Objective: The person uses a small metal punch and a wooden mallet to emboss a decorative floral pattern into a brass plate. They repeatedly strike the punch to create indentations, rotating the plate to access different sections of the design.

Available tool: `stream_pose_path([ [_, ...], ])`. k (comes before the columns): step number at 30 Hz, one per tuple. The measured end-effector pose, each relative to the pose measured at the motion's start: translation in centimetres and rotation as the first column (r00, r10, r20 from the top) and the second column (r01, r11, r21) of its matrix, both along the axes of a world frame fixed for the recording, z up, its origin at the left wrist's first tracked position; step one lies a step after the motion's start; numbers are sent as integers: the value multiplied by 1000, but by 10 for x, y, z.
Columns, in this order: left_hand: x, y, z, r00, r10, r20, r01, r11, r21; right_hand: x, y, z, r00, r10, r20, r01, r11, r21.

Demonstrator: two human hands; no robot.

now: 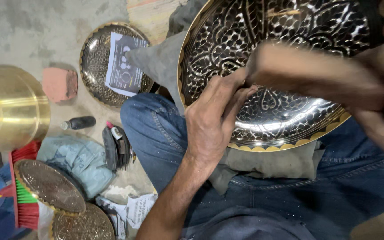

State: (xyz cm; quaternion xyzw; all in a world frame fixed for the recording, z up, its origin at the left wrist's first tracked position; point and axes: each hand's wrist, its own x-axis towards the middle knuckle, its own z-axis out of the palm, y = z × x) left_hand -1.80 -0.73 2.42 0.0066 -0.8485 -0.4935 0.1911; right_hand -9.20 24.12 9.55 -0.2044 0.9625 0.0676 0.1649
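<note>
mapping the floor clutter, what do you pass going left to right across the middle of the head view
brass vessel → reddish brick → small dark bottle → engraved plate with a paper on it → left hand → large engraved plate → blurred right hand

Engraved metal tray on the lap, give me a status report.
Left hand resting on the large engraved metal tray. Right hand blurred over it; grip unclear. Grey cloth underneath. Nothing in the way.
</note>
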Motion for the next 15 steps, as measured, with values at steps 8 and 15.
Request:
stream_pose_path([
  [8,-1,-1,-2,999,-21,-27,22,1000,17,-3,-21,20,1000,-7,-5,7,997,78],
  [15,-3,0,-6,999,-12,-49,12,1000,-6,-5,-51,35,986,-142,83,108,939,326],
])
